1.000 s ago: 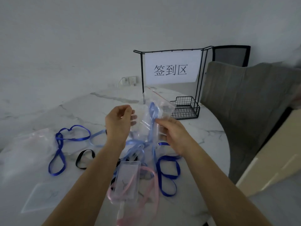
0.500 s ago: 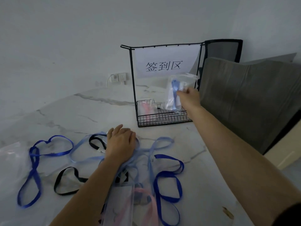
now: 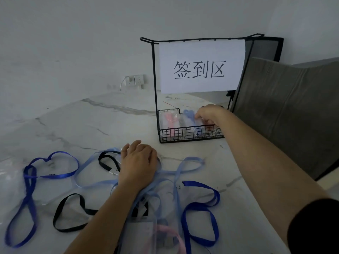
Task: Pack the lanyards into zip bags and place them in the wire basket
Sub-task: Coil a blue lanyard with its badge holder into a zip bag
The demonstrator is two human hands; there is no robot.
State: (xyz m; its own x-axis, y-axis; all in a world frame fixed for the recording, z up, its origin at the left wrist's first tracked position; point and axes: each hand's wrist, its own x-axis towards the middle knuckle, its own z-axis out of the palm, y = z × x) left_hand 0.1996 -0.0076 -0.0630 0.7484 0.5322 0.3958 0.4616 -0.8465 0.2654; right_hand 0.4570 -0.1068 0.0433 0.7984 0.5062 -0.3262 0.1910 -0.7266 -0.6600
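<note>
The black wire basket stands on the marble table beneath a white paper sign. My right hand reaches into it and pinches a zip bag with a light blue lanyard. Another zip bag with a pink lanyard leans at the basket's left side. My left hand rests flat on the loose lanyards near me. A light blue lanyard, dark blue lanyards and a black lanyard lie tangled on the table. A clear badge holder and a pink lanyard lie at the front.
The sign frame rises over the basket. A grey upholstered chair back stands right of the table, with a black mesh chair behind it. Empty clear zip bags lie at the far left. A wall socket sits behind.
My right hand carried the bagged light blue lanyard from above the basket down into it. My left hand stayed on the lanyards. The view moved closer to the basket.
</note>
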